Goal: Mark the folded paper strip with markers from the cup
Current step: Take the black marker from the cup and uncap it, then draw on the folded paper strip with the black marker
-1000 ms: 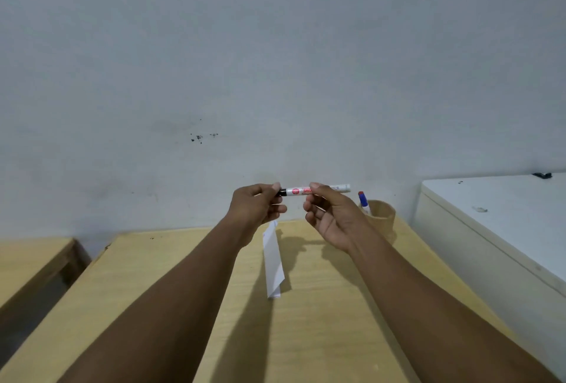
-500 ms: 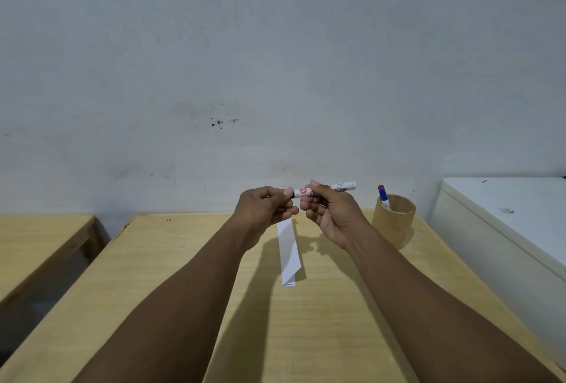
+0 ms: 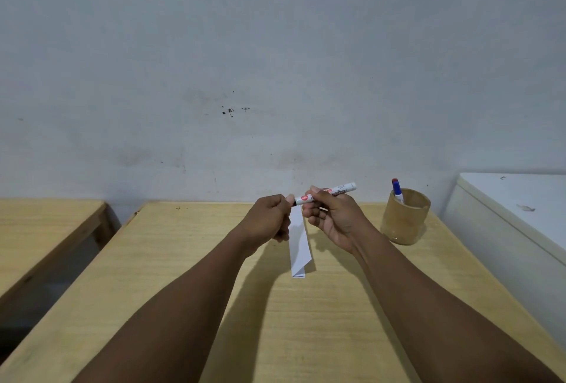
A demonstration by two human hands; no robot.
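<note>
1. White marker (image 3: 326,193): a round red emblem sits near the capped end; its symbol is too small to read.
2. Same barrel: red lettering and dark printed lines follow; none is legible.
3. Blue-capped marker (image 3: 397,191): no readable print.

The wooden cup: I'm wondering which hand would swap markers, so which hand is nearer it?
Right. The right hand, holding the marker, is just left of the wooden cup; the left hand is farther left, beyond it.
</note>
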